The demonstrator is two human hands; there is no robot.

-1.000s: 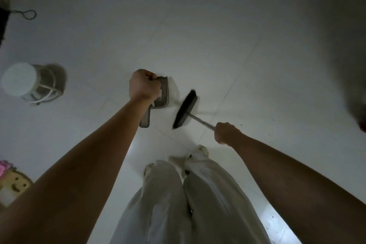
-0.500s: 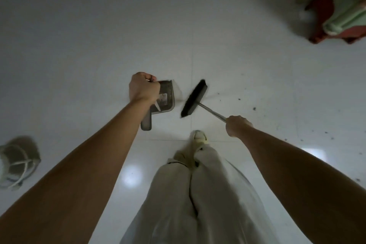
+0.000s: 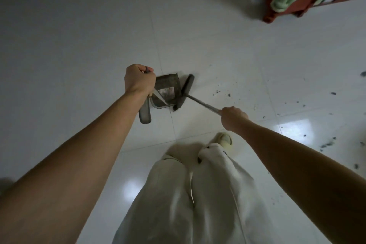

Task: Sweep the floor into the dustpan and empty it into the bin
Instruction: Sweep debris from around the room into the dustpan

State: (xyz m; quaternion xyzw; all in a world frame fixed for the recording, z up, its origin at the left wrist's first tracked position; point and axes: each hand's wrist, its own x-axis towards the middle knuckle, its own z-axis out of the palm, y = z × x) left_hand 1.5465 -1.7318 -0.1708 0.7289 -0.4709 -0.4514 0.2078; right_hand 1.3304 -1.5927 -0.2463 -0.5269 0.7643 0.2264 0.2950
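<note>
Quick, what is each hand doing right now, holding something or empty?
Left hand: closed, gripping the dustpan handle.
Right hand: closed, gripping the broom handle.

Both bare arms reach forward and down; left hand (image 3: 139,81) fisted round a handle; right hand (image 3: 233,118) gripping a pole.

The floor (image 3: 89,35) is glossy white tile with thin seams. Dark dirt (image 3: 221,93) lies scattered across its right side. A dustpan (image 3: 167,89) rests on it with the broom head (image 3: 185,91) touching its open edge. A red-legged shelf (image 3: 277,4) stands at top right.
</note>
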